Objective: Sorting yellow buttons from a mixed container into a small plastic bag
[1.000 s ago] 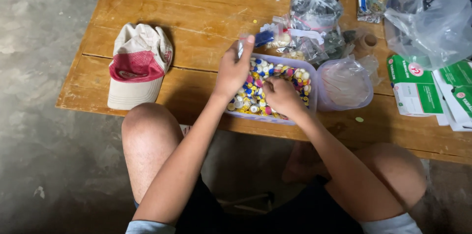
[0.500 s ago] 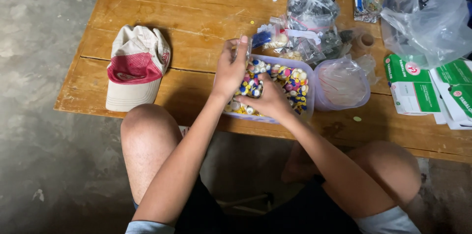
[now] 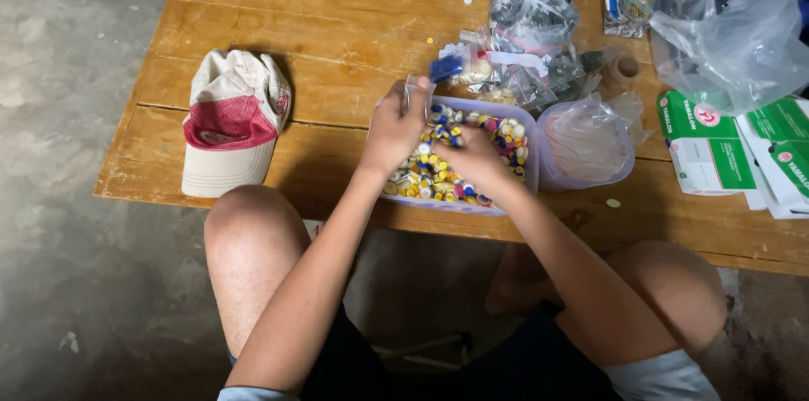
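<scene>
Here, both hands' grips rest among the caps (image 3: pixel 421 178) in the tub (image 3: pixel 529 110).

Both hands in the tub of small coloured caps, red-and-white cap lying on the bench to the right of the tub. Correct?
Not quite. The head view shows the red-and-white cap lying left of the tub, not right. The rest holds: left hand and right hand are both in the tub of small coloured caps on the bench.

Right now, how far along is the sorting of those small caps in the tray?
Done: little shows; only a few stray caps lie outside on the wooden table. In hand: both the left hand and right hand are in the clear tray, picking. Left: the tray is full of mixed yellow, blue and white caps.
</scene>
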